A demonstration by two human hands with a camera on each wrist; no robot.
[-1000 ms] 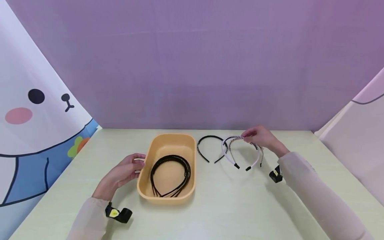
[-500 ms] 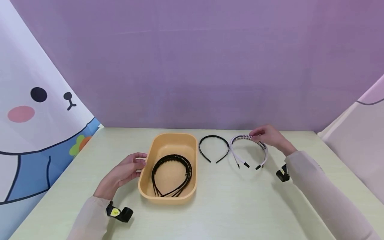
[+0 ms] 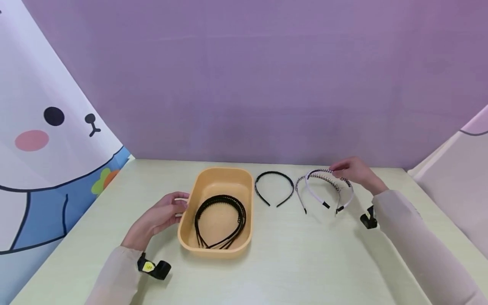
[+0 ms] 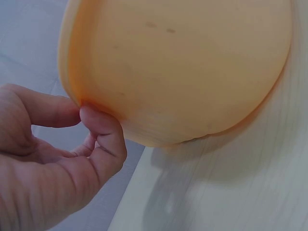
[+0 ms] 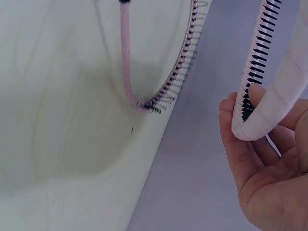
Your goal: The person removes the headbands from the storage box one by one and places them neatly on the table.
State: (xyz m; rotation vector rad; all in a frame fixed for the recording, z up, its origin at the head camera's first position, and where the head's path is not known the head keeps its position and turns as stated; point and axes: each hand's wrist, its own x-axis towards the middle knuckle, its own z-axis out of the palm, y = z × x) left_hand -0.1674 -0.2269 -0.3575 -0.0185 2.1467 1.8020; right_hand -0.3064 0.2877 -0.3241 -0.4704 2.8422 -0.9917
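At the far left hangs a cloth (image 3: 28, 91) printed with a white cartoon animal in blue, and beside it the pale table (image 3: 297, 262) spreads across the scene in front of a purple backdrop (image 3: 267, 84). At the left the person's left hand (image 3: 162, 214), with a small black device (image 3: 154, 269) at the wrist, pinches the left wall of a yellow-orange tray (image 3: 225, 170) between thumb and fingers. Inside the tray, in its near part, several black headbands (image 3: 221, 198) lie stacked in a loop; their exact number is hard to tell. Just right of the tray a single black headband (image 3: 274, 173) lies on the table, its tips toward the near side. Next comes a pinkish toothed headband (image 5: 126, 62) on the table, partly overlapped in the head view by a white headband (image 5: 284, 86) with black comb teeth. Whether those two touch cannot be told. At the right the person's right hand (image 3: 354, 171) pinches the white headband at its far, curved top, thumb against fingers, and a light sleeve (image 3: 423, 245) runs toward the near right.
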